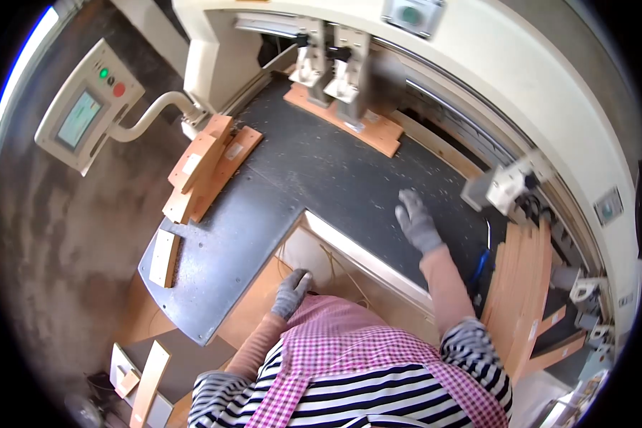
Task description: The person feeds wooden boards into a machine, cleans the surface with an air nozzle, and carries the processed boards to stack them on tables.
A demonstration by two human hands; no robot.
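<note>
Both of my hands wear grey gloves. My right hand (419,222) is over the dark work table (285,171), fingers apart, with nothing in it. My left hand (291,293) is low at the centre, by the table's inner cutout and close to the checked apron (335,321); its fingers look curled, and whether they hold anything is hidden. Beyond my hands, flat wooden boards (378,135) lie under the machine's clamps (349,78). Several wooden pieces (207,167) are piled at the table's left side, with a short block (164,258) just below them.
A control panel (85,110) on a curved arm stands at upper left. Long boards (517,285) are stacked at the right, near another clamp unit (506,187). At lower left, wood pieces (148,381) rest on a lower surface. The machine's frame (542,78) arches across the back.
</note>
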